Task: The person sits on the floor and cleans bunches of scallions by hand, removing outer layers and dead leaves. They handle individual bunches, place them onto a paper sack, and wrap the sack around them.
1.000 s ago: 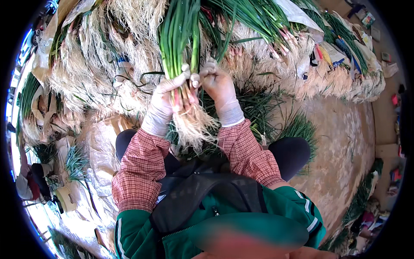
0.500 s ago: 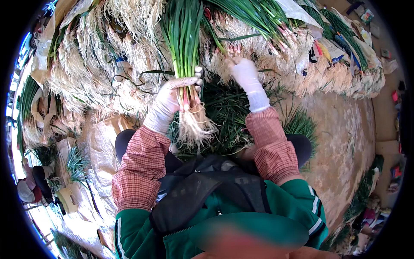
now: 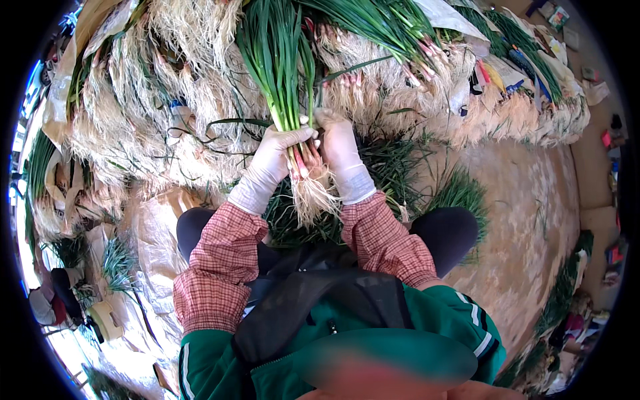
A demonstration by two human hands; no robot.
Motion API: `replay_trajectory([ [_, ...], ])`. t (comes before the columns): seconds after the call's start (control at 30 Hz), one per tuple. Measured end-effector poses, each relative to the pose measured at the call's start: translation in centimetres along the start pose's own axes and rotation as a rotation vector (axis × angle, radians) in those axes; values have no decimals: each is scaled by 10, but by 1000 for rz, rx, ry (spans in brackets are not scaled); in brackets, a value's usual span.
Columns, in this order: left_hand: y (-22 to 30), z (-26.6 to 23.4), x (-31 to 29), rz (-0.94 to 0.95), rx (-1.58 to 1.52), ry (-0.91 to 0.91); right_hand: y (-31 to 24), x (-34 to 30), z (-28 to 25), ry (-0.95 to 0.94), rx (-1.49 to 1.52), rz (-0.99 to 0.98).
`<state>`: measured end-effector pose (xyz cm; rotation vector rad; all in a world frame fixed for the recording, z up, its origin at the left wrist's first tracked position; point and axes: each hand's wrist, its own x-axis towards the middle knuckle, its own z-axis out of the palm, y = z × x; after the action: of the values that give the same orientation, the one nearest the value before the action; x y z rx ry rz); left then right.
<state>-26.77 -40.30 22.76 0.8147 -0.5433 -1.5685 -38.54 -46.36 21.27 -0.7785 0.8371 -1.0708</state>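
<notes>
At the upper centre, the left hand [image 3: 275, 145] is pinching a bunch of green onions [image 3: 285, 100] between its fingers, just above the roots [image 3: 315, 199]. The right hand [image 3: 339, 141] is keeping bent fingers at the bunch's right edge, their grip unclear; at far upper right, a small package [image 3: 559, 18] is showing unreadable markings.

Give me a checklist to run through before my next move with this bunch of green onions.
1. Left grip closed around the bunch: ok.
2. Right grip at the bunch's right side: ok.
3. Right grip firmly pinching something: cannot tell, its contact is partly hidden.
4. Roots hanging free at the lower end: ok.
5. Whole bunch in view: not ok, the leaves run past the upper edge.
6. Pale gloves on: ok, both.
</notes>
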Motion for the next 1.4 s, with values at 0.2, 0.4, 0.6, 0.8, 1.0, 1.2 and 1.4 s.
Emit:
replay_trajectory([
  [0.2, -9, 10, 3, -35, -59, -11, -36, 10, -37, -527, -1507, 69],
  [0.4, -10, 25, 22, -120, -251, -214, -140, 45, -120, 483, -1831, -564],
  [0.6, -16, 36, 30, -43, 5, -72, -84, -20, -87, 191, -1762, -861],
  [0.8, -27, 21, 30, 47, 244, 137, -42, -12, -62, -109, -831, -251],
  [1.0, -17, 21, 27, 20, 317, 155, 1, 16, -40, -76, 198, 69],
  [1.2, 0, 17, 24, -164, 145, -10, 19, 15, -88, -379, -385, -41],
  [1.4, 6, 19, 17, -153, 103, -8, -44, -25, -91, -118, -1063, -279],
])
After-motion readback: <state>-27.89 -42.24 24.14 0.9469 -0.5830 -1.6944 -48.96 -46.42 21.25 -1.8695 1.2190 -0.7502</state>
